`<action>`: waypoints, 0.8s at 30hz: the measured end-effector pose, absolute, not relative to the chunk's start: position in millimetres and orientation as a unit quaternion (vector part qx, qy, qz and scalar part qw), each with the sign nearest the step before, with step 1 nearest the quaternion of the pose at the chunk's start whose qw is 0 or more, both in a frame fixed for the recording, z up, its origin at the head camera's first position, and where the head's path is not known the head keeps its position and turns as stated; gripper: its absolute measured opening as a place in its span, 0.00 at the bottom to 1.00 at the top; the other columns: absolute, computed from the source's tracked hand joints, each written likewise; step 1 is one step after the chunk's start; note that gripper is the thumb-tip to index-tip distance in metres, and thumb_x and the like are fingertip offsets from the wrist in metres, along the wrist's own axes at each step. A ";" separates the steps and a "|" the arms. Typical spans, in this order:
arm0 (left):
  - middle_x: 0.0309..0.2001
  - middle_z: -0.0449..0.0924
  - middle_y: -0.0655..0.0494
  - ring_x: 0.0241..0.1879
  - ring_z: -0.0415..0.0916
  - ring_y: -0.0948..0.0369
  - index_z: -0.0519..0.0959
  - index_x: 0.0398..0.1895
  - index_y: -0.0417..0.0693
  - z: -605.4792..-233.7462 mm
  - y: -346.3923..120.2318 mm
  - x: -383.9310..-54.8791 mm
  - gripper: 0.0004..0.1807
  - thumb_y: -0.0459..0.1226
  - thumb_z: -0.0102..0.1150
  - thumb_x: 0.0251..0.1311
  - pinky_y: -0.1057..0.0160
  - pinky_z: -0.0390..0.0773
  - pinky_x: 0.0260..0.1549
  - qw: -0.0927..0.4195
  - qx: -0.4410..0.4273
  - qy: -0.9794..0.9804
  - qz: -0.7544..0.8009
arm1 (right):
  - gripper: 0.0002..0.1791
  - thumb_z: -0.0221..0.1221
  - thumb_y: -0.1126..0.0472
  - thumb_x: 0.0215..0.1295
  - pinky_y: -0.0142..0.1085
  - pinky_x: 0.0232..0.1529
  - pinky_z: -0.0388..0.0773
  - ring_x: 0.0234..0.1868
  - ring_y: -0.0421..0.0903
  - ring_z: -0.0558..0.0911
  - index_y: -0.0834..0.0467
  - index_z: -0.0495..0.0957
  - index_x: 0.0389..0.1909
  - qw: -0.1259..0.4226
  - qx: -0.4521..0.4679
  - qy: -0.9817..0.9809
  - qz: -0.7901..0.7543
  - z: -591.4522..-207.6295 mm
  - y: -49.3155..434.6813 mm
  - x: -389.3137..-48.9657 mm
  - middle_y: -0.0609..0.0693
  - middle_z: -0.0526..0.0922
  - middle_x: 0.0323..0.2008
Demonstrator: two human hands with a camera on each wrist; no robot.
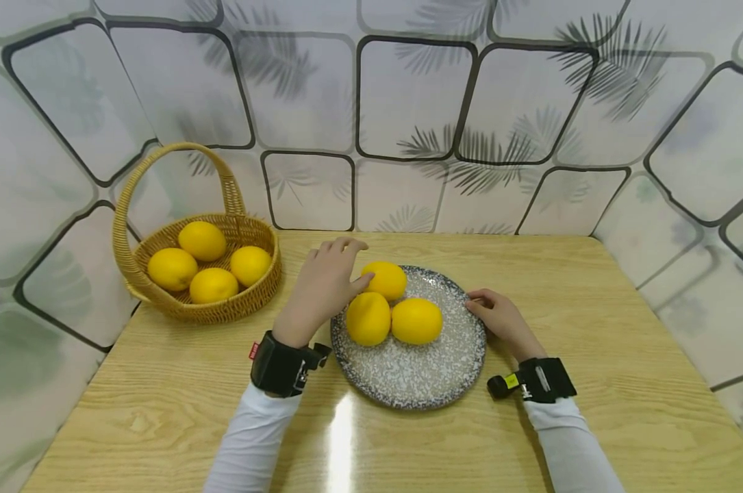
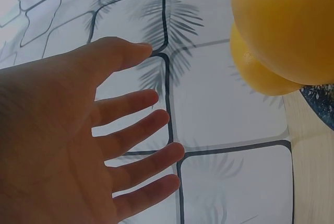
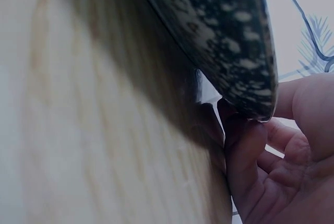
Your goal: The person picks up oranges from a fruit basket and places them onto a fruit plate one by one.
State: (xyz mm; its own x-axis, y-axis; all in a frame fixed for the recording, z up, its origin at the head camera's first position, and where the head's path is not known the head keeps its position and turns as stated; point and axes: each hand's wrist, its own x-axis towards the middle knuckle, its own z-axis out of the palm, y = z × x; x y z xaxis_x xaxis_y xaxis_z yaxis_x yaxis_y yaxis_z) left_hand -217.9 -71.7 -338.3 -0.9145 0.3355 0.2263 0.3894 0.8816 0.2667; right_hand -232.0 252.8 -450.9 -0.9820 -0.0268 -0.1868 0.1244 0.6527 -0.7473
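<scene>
Three yellow lemons sit together on the left half of a round speckled grey plate (image 1: 433,376): a rear lemon (image 1: 388,279), a front-left lemon (image 1: 368,319) and a right lemon (image 1: 418,320). My left hand (image 1: 323,291) hovers at the plate's left edge, its thumb overlapping the rear lemon in the head view. In the left wrist view its fingers are spread and hold nothing, apart from the lemons (image 2: 292,20). My right hand (image 1: 500,318) pinches the plate's right rim, thumb above and fingertips curled under the dark speckled edge (image 3: 229,41).
At the back left of the wooden table (image 1: 161,411) stands a wicker basket (image 1: 242,305) with a tall arched handle, with several lemons (image 1: 213,285) in it. A patterned wall (image 1: 309,192) rises along the table's back edge and both sides.
</scene>
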 end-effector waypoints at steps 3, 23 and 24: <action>0.65 0.71 0.44 0.62 0.66 0.45 0.70 0.65 0.50 -338.2 -72.1 -217.8 0.28 0.51 0.54 0.65 0.42 0.70 0.62 0.085 -0.187 -0.966 -0.156 | 0.27 0.50 0.51 0.72 0.31 0.36 0.72 0.45 0.53 0.76 0.63 0.70 0.64 0.090 0.027 0.904 -0.417 -450.7 252.7 -232.0 0.67 0.78 0.54; 0.63 0.72 0.39 0.60 0.68 0.42 0.71 0.63 0.46 -342.5 -102.6 -228.5 0.28 0.50 0.56 0.64 0.40 0.70 0.61 0.087 -0.134 -0.972 -0.170 | 0.27 0.50 0.51 0.72 0.40 0.46 0.74 0.51 0.56 0.76 0.63 0.69 0.65 0.094 0.032 0.901 -0.423 -450.6 252.2 -231.2 0.68 0.77 0.56; 0.63 0.72 0.39 0.60 0.68 0.42 0.71 0.63 0.45 -343.7 -105.7 -229.9 0.28 0.50 0.56 0.64 0.40 0.70 0.61 0.091 -0.129 -0.973 -0.168 | 0.27 0.50 0.51 0.72 0.39 0.45 0.74 0.50 0.56 0.76 0.63 0.69 0.65 0.093 0.031 0.901 -0.422 -450.7 252.3 -231.4 0.68 0.77 0.56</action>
State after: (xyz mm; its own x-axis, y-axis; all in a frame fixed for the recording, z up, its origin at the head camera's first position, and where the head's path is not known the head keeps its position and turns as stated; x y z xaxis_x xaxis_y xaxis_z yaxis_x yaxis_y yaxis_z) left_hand -229.9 -105.7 -343.7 -0.9500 0.2202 0.2211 0.2817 0.9103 0.3034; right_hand -231.4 252.3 -450.7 -0.9806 -0.0224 -0.1946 0.1352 0.6413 -0.7553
